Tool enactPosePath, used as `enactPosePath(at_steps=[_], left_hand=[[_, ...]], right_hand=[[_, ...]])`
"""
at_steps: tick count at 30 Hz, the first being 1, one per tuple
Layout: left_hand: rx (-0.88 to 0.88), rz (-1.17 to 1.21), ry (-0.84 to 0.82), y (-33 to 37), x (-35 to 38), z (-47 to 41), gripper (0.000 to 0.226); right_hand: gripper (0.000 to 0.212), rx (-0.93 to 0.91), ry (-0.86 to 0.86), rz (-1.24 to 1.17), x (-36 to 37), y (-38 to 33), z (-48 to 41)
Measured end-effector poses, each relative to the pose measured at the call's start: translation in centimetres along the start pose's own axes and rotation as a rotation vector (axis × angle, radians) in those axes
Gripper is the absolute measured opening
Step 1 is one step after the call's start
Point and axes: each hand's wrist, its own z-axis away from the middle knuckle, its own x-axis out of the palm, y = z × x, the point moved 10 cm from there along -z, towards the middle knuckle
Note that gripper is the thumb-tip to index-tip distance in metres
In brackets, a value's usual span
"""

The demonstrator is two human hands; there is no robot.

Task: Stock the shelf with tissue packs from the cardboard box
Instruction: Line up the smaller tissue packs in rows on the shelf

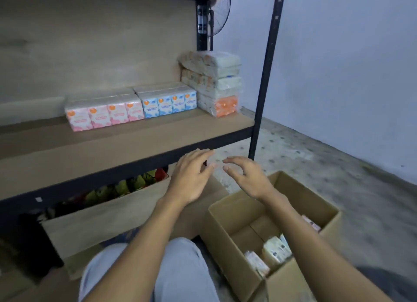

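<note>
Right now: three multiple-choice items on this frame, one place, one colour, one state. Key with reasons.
1. The blue tissue pack sits: A) left of the pink pack B) between the pink pack and the tall stack C) on the floor
2. The stack's bottom pack shows: A) green B) orange C) purple
3. The hands are: A) both gripping packs B) both fists C) both open, empty
Key: 1 B, pink on its left, stack on its right. 2 B, orange end at the base. 3 C, left hand and right hand hover empty before the shelf.
</note>
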Motion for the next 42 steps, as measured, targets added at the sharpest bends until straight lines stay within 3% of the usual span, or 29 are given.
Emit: enactPosePath(at_steps=[11, 19, 24, 33, 39, 42], left_hand=[[-0.218, 0.095, -0.369, 0.6, 16.4, 3.9, 0.047], [-0.411, 0.045, -0.806, -1.8, 27.1, 7.8, 0.059], [-0.463, -0.028, -0.898, -2.8, 30.3, 8.1, 0.062], [-0.515, -0.226, -1.088, -3.9, 36.0, 10.1, 0.060], [-0.515, -0.206, -1.210, -6.2, 40.7, 12.7, 0.049], [-0.587, -0.080, -1.223, -5.8, 41.2, 13.5, 0.047]], right_hand=[[0.036, 0.374, -0.220, 0.062, 4.2, 15.9, 9.5], [0.056, 0.476, -0.527, 0.187, 10.1, 22.7, 13.0], [0.069, 0.550, -0.662, 0.251, 12.6, 26.1, 14.8], [0.072, 0.579, -0.826, 0.323, 15.6, 29.6, 15.8], [0.075, 0.531, -0.903, 0.441, 16.8, 30.4, 16.2], [0.082, 0.521, -0.932, 0.435, 17.6, 30.7, 16.6]])
